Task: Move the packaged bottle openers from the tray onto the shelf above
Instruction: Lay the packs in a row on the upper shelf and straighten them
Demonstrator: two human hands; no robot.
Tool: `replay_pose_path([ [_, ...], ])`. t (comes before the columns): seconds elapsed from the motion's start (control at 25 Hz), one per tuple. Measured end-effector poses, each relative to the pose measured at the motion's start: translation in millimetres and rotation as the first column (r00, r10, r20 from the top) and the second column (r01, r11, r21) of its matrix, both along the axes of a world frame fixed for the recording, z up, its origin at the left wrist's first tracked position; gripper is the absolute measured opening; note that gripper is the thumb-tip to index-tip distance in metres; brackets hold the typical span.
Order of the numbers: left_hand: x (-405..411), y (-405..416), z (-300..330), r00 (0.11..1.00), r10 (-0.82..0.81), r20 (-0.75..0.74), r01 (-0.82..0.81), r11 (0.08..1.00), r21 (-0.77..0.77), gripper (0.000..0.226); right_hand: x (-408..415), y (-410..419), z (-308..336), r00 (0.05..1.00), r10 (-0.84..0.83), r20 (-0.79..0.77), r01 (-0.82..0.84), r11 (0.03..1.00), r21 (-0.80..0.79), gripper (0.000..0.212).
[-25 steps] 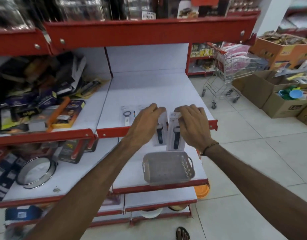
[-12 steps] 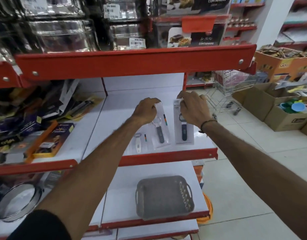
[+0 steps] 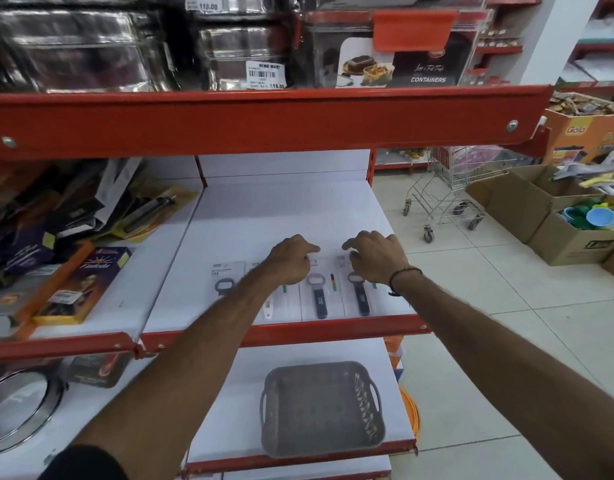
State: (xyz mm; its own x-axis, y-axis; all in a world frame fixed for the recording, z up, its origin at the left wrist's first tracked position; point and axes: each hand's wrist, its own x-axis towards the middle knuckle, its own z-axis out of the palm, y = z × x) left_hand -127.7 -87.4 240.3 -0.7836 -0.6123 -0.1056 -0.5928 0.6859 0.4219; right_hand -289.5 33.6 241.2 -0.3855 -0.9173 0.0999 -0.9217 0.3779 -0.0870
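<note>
Packages of bottle openers lay in a row along the near edge of the white shelf [image 3: 284,209], just behind its red front lip. I counted four: the leftmost package [image 3: 226,277] with a grey opener, a second package [image 3: 276,304] mostly hidden under my left forearm, a third package [image 3: 318,292] with a dark-handled opener, and the rightmost package [image 3: 359,292], also dark-handled. My left hand [image 3: 291,259] hovered over the top of the second and third packs, fingers curled down, gripping nothing that I could see; whether the fingertips touched the card I could not tell. My right hand [image 3: 376,259] was over the head of the rightmost pack, fingers spread and bent, likewise holding nothing. A dark band sat on that wrist. On the lower shelf, nearer to me, the grey tray [image 3: 321,407] stood with no packs in it. Far right, a wire trolley [image 3: 447,188] stood on the tiled floor beside cardboard boxes [image 3: 540,202].
</note>
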Motion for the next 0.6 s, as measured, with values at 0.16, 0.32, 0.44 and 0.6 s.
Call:
replay_pose_path([
  [0.16, 50.1, -20.5, 31.2, 1.000, 0.006, 0.030, -0.008, 0.998, 0.063, 0.053, 11.8, -3.4, 11.3, 0.986, 0.100, 0.130, -0.100, 0.995, -0.006, 0.039],
  [0.32, 102.4, -38.7, 59.7, 0.937, -0.017, 0.348, -0.008, 0.997, 0.071, 0.079, 50.2, -15.5, 25.7, 0.859, 0.212, 0.466, -0.298, 0.947, 0.118, 0.071],
  [0.44, 127.1, -40.3, 56.0, 0.853, 0.001, 0.523, 0.003, 1.000, -0.008, 0.093, 82.8, -23.9, 29.7, 0.871, 0.245, 0.426, -0.367, 0.901, 0.232, 0.086],
  [0.6, 140.0, -33.2, 42.5, 0.851, 0.004, 0.525, 0.017, 0.999, -0.036, 0.092, 100.1, -27.9, 24.5, 0.884, 0.246, 0.399, -0.365, 0.894, 0.259, 0.084],
])
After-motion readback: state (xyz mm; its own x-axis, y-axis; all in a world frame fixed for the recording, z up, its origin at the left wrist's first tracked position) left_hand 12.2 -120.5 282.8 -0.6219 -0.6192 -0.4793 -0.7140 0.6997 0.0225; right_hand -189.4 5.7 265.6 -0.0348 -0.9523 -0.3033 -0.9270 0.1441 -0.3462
